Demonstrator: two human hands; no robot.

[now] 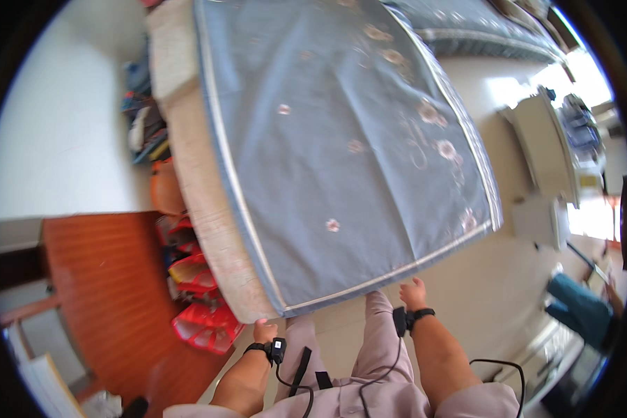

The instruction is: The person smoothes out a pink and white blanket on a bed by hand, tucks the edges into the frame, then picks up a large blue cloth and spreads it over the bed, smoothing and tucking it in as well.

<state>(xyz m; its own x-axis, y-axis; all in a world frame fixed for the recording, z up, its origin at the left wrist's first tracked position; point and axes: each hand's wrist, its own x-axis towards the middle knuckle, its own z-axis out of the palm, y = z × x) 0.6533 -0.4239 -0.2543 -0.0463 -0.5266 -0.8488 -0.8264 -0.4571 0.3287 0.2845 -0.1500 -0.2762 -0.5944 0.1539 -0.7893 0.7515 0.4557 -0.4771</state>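
Observation:
A grey-blue cloth cover (313, 172) with embroidered flowers and pale trim lies over a beige padded piece of furniture (214, 224). Its left side leaves a strip of the beige padding bare. My left hand (265, 330) is at the near left corner of the padding, with its fingers partly hidden from me; whether it grips anything cannot be made out. Just below the near hem of the cover, my right hand (413, 294) hangs with loosely bent fingers and nothing visible in it. Soft creases run lengthwise through the cloth.
Red bags (209, 324) and an orange item (167, 187) crowd the left side, beside a reddish-brown wooden surface (104, 292). Another matching covered seat (480, 31) stands at the far right. A pale table (541, 146) and a person's teal clothing (580, 308) are at right.

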